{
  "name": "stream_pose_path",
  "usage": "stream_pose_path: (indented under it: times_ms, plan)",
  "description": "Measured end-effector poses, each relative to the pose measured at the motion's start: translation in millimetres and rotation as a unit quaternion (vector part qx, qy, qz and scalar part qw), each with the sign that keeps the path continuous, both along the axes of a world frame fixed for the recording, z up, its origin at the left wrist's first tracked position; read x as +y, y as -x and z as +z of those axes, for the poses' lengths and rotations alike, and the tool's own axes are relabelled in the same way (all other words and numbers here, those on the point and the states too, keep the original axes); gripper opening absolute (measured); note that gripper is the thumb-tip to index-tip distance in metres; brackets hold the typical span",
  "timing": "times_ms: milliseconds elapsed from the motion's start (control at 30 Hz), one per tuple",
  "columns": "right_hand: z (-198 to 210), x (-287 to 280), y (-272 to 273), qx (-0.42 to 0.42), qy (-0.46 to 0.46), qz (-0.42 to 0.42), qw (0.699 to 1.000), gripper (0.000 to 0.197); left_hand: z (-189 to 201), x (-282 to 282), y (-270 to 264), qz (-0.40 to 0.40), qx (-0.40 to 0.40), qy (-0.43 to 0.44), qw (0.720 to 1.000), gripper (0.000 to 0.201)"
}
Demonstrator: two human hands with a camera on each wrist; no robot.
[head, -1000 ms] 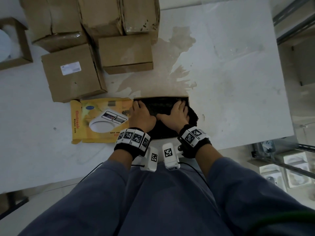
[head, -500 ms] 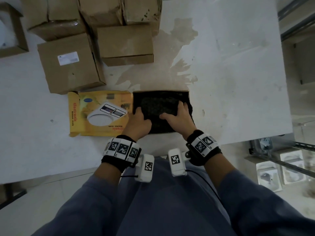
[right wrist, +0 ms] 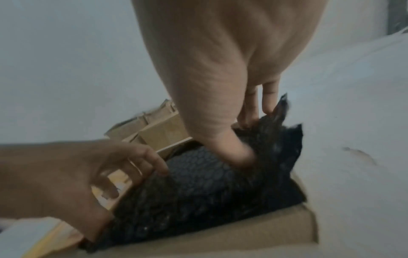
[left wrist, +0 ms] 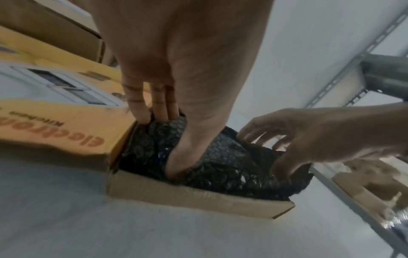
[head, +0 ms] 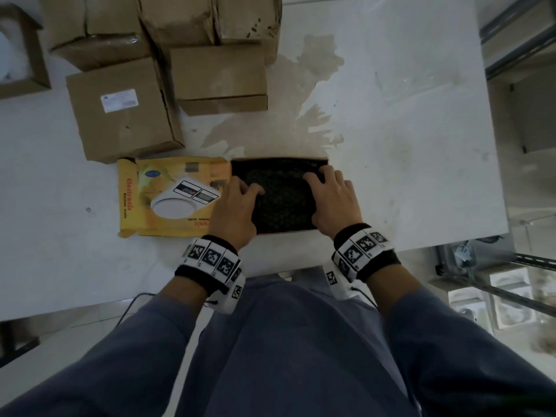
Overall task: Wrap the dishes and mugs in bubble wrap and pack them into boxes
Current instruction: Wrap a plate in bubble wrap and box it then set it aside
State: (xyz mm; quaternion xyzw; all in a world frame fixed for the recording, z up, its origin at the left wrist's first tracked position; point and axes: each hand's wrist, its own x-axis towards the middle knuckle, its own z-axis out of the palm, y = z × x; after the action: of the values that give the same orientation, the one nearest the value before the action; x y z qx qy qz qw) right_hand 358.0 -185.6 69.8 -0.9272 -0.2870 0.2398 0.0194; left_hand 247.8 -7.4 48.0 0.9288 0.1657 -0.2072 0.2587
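A bundle in black bubble wrap (head: 282, 200) lies inside a shallow open cardboard box (head: 285, 233) near the table's front edge. The box's yellow lid (head: 156, 188), printed with a kitchen scale, is folded out flat to the left. My left hand (head: 246, 200) presses on the bundle's left end, with straight fingers (left wrist: 141, 108) pushed down beside the lid hinge and the thumb dug into the wrap (left wrist: 232, 165). My right hand (head: 322, 197) presses the right end, fingers (right wrist: 251, 104) down in the far right corner. What is inside the wrap is hidden.
Several closed brown cartons (head: 120, 109) stand at the table's back left, one (head: 219, 76) just behind the box. An open carton (head: 18, 55) with something white sits at the far left edge. A metal rack (head: 511, 266) with small boxes stands lower right, past the table's edge.
The black bundle, which bulged over the box's near side, now lies down within the box walls. Both hands have slid apart from its middle to its two ends.
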Motion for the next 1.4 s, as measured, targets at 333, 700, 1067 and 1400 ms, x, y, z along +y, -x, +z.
stream_pose_path:
  times_ms: [333,700,1067,1400]
  plan:
    - [-25.4,-7.4,3.3,-0.053,0.051,0.061,0.995,0.105,-2.9,6.9,-23.7,-0.134,0.021,-0.104,0.985,0.095]
    - [-24.7,-4.6,-3.5,0.017,0.031,0.036,0.999,0.107,-12.5,5.7,-13.5,-0.124,0.016,-0.091,0.988,0.096]
    - [-29.7,-9.9,6.5,0.018,0.01,0.05,0.999,0.1,-9.4,2.8,-19.0,-0.164,0.007,-0.14,0.976,0.097]
    - [-24.6,-15.6,4.5,-0.051,0.056,0.102,0.992,0.048,-13.4,-8.1,-22.7,-0.247,-0.013,-0.155,0.956,0.084]
